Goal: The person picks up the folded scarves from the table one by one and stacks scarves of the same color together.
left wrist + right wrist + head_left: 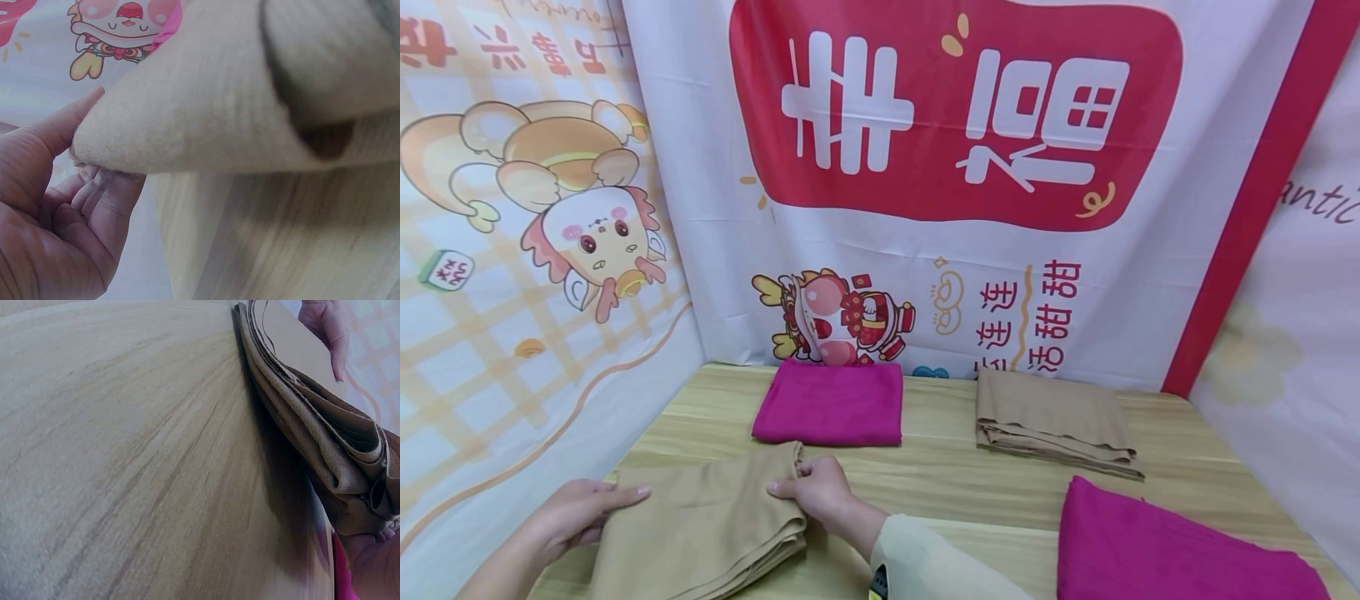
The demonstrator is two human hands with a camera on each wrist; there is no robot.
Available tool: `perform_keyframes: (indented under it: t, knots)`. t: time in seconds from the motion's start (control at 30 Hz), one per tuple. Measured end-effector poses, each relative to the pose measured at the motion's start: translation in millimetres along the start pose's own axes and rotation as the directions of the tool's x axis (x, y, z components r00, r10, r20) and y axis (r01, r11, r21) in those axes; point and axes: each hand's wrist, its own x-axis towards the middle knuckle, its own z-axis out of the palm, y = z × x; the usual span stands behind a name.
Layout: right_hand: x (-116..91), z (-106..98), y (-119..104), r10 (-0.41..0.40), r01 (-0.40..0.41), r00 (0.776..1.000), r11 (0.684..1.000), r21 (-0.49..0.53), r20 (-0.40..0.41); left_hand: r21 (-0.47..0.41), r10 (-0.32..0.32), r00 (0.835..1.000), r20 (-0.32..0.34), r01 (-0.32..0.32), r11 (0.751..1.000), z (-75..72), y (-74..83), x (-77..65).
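Note:
A folded tan cloth (700, 517) lies at the table's near left, its layered edges facing right and toward me. My left hand (568, 517) pinches its left edge, thumb on top and fingers beneath, as the left wrist view shows at the fold (125, 137). On the opposite side my right hand (823, 492) grips the far right corner, thumb above and fingers tucked under. In the right wrist view the stacked layers of the cloth (312, 431) rise off the wooden surface near that hand (378, 565).
Behind the held cloth lies a folded magenta cloth (831, 404). Another folded tan cloth (1052, 417) is at the back right, and a second magenta cloth (1172, 550) at the near right. Printed fabric hangings (955, 108) border the wooden table (940, 483) at the back and sides.

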Motion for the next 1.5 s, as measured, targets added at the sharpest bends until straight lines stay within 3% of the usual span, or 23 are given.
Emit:
perform_keyframes:
  t: [0.17, 0.63, 1.17, 1.5]
  knots:
    - [-1, -1, -3, -0.006, 0.006, 1.0, 1.0, 0.012, 0.013, -0.007, 0.023, 1.0, 0.016, -0.023, 1.0, 1.1, 5.4, -2.6]
    - [-6, -9, -12, -0.018, 0.018, 1.0, 1.0, 0.02, -0.011, 0.033, 0.04, 0.999, -0.028, -0.039, 0.999, 4.6, 22.1, -3.6]
    - [-9, -30, -21, -0.08, 0.08, 0.996, 0.997, 0.014, -0.029, 0.086, 0.108, 0.992, -0.073, -0.101, 0.991, 19.9, 45.0, 0.5]
    - [-13, -48, -32, -0.038, 0.038, 0.999, 0.999, -0.01, -0.014, 0.027, 0.14, 0.986, -0.084, -0.139, 0.99, 31.1, 57.7, 5.4]
